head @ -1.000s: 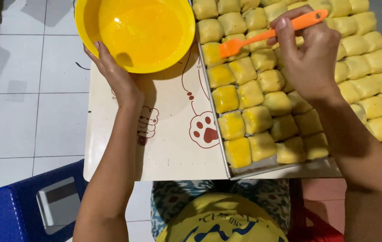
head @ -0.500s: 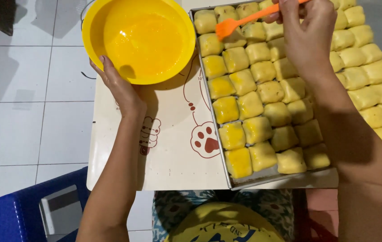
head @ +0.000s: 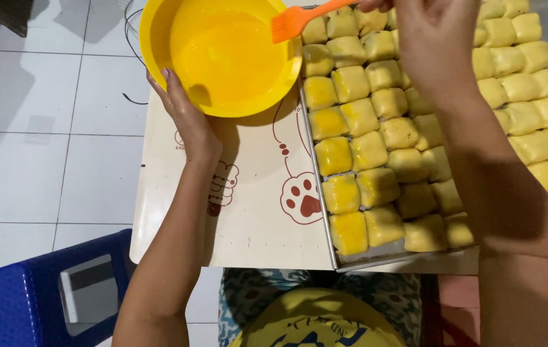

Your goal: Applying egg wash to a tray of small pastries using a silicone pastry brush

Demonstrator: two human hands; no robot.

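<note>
My left hand [head: 187, 119] grips the near rim of a yellow bowl [head: 158, 38] that holds yellow liquid. My right hand [head: 438, 38] holds an orange silicone brush [head: 293, 22], and its bristles hang over the bowl's right rim. Beside the bowl stands a metal baking tray [head: 328, 225] filled with rows of square dough pieces [head: 367, 151]. The pieces in the left columns look glossy yellow; those under my right forearm look duller.
Bowl and tray rest on a cream mat [head: 255, 231] printed with a red paw, on a small table. A blue plastic stool [head: 23, 302] with a small scale stands at lower left on the white tiled floor. More dough pieces [head: 544, 122] fill the right side.
My right hand has carried the brush left from over the dough pieces to the bowl's rim. The view has shifted, so bowl and tray appear further right and lower.
</note>
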